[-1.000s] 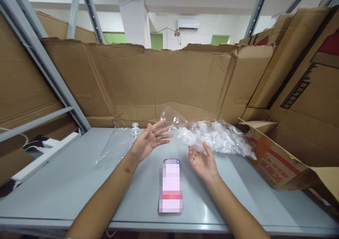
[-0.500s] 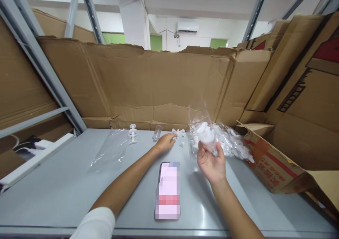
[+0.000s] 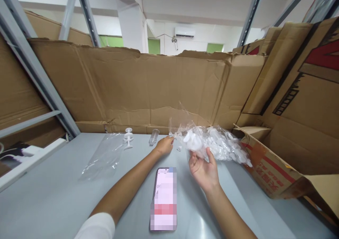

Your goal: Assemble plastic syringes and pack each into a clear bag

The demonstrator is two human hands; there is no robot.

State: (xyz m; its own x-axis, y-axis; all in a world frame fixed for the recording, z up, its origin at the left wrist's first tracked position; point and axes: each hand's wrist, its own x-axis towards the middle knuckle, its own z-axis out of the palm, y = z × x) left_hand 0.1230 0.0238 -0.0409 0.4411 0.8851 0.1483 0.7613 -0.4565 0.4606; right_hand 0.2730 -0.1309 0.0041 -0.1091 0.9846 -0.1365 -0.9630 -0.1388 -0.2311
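My right hand (image 3: 203, 168), palm up with thumb and fingers curved, holds a clear plastic bag (image 3: 194, 141) with white plastic parts inside. The bag is raised a little and tilts to the left. Beside it my left hand (image 3: 164, 146) has its fingers bent together at the small white plastic pieces (image 3: 173, 134) on the table; what is between the fingertips is hidden. A single small white piece (image 3: 179, 148) lies between the two hands. To the right rests a larger clear bag of white plastic parts (image 3: 225, 145).
A phone (image 3: 163, 200) lies nearest me on the grey table (image 3: 127, 203). Farther back are a clear ribbed cylinder (image 3: 154, 137), a white spool-like stand (image 3: 128, 138) and a flat clear bag (image 3: 103, 157). An open cardboard box (image 3: 270, 168) stands right; cardboard (image 3: 159, 83) walls the back.
My right hand has moved left with the bag, bringing it closer to my left hand and over the small white pieces. My left hand's fingers have curled in. The camera view has shifted slightly.
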